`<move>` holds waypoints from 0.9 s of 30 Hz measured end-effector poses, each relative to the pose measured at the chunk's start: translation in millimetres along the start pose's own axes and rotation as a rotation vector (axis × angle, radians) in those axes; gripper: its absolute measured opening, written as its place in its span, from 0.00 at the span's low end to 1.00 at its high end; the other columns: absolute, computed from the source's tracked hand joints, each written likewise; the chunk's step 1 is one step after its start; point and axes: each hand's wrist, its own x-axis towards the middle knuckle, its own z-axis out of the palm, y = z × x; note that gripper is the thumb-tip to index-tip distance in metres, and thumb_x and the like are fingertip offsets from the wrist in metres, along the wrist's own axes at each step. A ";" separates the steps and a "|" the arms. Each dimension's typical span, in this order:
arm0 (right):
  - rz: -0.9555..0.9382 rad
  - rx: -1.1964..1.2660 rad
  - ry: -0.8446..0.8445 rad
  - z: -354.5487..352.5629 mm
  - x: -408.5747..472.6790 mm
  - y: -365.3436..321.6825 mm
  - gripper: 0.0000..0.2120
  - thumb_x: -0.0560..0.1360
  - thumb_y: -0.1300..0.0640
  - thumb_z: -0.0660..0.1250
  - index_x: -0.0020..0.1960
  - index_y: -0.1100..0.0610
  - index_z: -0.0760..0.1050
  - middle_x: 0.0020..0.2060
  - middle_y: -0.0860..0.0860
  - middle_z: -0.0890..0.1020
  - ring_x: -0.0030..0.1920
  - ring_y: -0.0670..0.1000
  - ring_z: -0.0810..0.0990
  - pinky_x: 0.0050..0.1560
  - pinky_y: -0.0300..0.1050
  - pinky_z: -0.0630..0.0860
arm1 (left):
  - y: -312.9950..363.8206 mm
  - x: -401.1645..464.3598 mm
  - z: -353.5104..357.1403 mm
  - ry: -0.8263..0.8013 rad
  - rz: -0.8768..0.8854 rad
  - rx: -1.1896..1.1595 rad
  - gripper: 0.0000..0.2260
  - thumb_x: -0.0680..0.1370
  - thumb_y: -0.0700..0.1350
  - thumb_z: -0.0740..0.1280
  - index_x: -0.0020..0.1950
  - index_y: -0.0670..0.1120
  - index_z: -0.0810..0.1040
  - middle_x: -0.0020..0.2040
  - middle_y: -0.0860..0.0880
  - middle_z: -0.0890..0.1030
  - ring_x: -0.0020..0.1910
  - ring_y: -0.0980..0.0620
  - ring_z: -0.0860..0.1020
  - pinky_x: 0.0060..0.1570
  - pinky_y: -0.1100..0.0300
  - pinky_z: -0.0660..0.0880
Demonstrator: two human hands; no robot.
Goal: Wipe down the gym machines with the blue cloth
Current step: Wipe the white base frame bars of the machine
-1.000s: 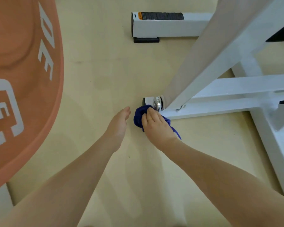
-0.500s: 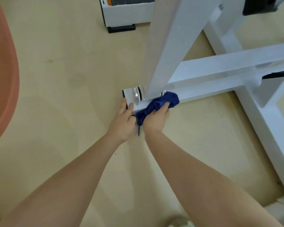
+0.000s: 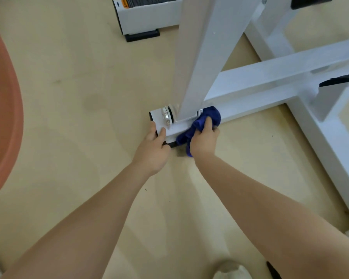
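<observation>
A white gym machine frame (image 3: 270, 77) stands on the beige floor, with a slanted upright (image 3: 201, 57) rising from its low base beam. My right hand (image 3: 204, 139) grips the bunched blue cloth (image 3: 201, 121) and presses it on the beam just right of the upright's foot. My left hand (image 3: 153, 146) holds the beam's left end, thumb and fingers curled round the white end cap beside a chrome knob (image 3: 166, 117).
A large orange weight plate (image 3: 2, 117) with white lettering fills the left edge. Another white base beam (image 3: 145, 17) with a black foot lies at the top. A white frame leg (image 3: 330, 148) runs down the right side. A shoe tip (image 3: 230, 270) shows at the bottom.
My left hand has come from hovering over the floor to hold the beam's end. My right hand has carried the cloth from the knob rightwards along the beam. The view has shifted right.
</observation>
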 end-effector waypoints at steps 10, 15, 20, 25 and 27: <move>-0.007 -0.222 -0.068 -28.7 28.7 -0.3 0.23 0.76 0.66 0.55 0.70 0.54 0.63 0.65 0.62 0.65 0.62 0.58 0.70 0.50 0.41 0.63 | 14.5 -2.2 2.3 -0.034 -0.078 0.325 0.32 0.76 0.46 0.58 0.77 0.50 0.47 0.77 0.51 0.39 0.75 0.49 0.53 0.67 0.55 0.62; -0.267 -0.488 -0.206 -43.1 28.3 7.0 0.14 0.75 0.64 0.55 0.59 0.56 0.68 0.51 0.56 0.65 0.45 0.57 0.70 0.44 0.42 0.66 | 10.2 -5.1 -2.0 -0.047 -0.048 0.418 0.35 0.74 0.41 0.59 0.77 0.51 0.46 0.77 0.49 0.41 0.76 0.48 0.50 0.70 0.54 0.59; -0.022 -0.668 -0.112 -85.2 76.1 1.9 0.23 0.75 0.64 0.56 0.69 0.50 0.62 0.60 0.60 0.66 0.44 0.59 0.69 0.43 0.48 0.67 | 12.8 -4.6 -7.8 -0.093 -0.055 0.541 0.35 0.75 0.41 0.59 0.77 0.51 0.44 0.77 0.49 0.40 0.76 0.47 0.47 0.72 0.54 0.54; -0.192 -0.860 -0.208 -73.2 50.3 -0.3 0.21 0.75 0.63 0.59 0.67 0.53 0.62 0.60 0.59 0.67 0.56 0.61 0.72 0.47 0.49 0.67 | 19.3 -4.7 -2.7 -0.055 -0.120 0.477 0.33 0.76 0.42 0.58 0.77 0.53 0.47 0.78 0.50 0.42 0.76 0.48 0.47 0.72 0.54 0.55; -0.371 -0.963 -0.310 -76.1 39.7 -4.9 0.21 0.76 0.61 0.58 0.68 0.53 0.62 0.59 0.59 0.68 0.56 0.60 0.72 0.47 0.48 0.65 | 27.9 -8.5 0.4 -0.030 -0.153 0.509 0.33 0.76 0.43 0.58 0.77 0.52 0.46 0.78 0.49 0.42 0.76 0.47 0.45 0.73 0.53 0.53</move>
